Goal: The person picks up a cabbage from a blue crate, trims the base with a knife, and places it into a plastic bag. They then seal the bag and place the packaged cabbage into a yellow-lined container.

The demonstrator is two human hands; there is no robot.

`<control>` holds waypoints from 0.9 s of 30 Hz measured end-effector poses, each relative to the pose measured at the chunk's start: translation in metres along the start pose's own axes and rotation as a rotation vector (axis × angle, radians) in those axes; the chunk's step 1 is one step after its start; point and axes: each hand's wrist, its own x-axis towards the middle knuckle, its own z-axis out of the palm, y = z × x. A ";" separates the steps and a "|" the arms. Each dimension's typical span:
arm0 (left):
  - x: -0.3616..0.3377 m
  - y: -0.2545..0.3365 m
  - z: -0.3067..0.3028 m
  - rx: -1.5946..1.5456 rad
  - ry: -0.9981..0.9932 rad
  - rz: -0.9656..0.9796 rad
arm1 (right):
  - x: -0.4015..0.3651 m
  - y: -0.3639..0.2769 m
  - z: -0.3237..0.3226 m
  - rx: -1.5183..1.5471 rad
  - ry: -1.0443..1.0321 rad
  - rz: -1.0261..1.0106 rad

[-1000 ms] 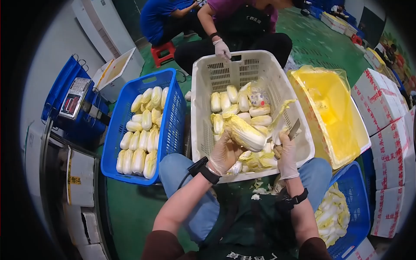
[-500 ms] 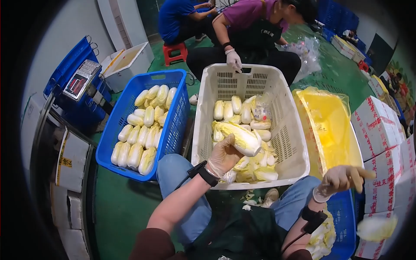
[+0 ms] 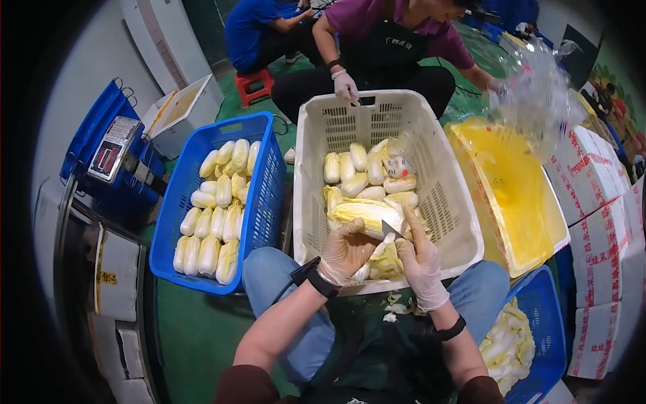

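Note:
My gloved left hand (image 3: 345, 252) grips a napa cabbage (image 3: 363, 214) by its base, holding it over the near end of the white crate (image 3: 455, 202). My gloved right hand (image 3: 418, 259) holds a small knife (image 3: 391, 231) whose blade rests against the cabbage's cut end. More cabbages (image 3: 367, 172) lie in the white crate beneath.
A blue crate (image 3: 266, 182) of trimmed cabbages stands left, a yellow-lined box (image 3: 511, 188) right, a blue crate of leaf scraps (image 3: 538, 330) at lower right. A person in purple opposite touches the white crate's far rim and lifts a plastic bag (image 3: 535, 87). A scale (image 3: 114, 148) stands far left.
My right hand swung out right over the scrap crate, dropping a leaf, then returned with the knife to the cabbage. The person opposite raised a plastic bag.

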 end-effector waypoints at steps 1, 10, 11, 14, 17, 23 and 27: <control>-0.001 -0.001 0.002 0.023 0.008 0.027 | -0.001 0.002 0.000 -0.005 0.004 0.004; -0.019 0.004 0.027 0.022 -0.171 0.093 | 0.008 0.067 -0.023 0.824 0.094 0.828; -0.020 0.004 0.031 0.050 -0.232 0.093 | 0.006 0.059 -0.023 0.822 0.098 0.825; -0.014 0.004 0.014 0.060 -0.182 0.105 | 0.000 0.026 -0.014 0.639 0.011 0.404; -0.011 0.006 0.004 0.107 -0.134 0.133 | -0.004 0.013 0.003 0.514 0.016 0.198; -0.011 0.004 0.007 0.533 -0.143 0.156 | -0.005 0.026 -0.001 0.715 -0.098 0.588; -0.013 -0.006 0.027 1.121 -0.104 0.427 | -0.018 0.046 0.012 0.834 -0.026 0.769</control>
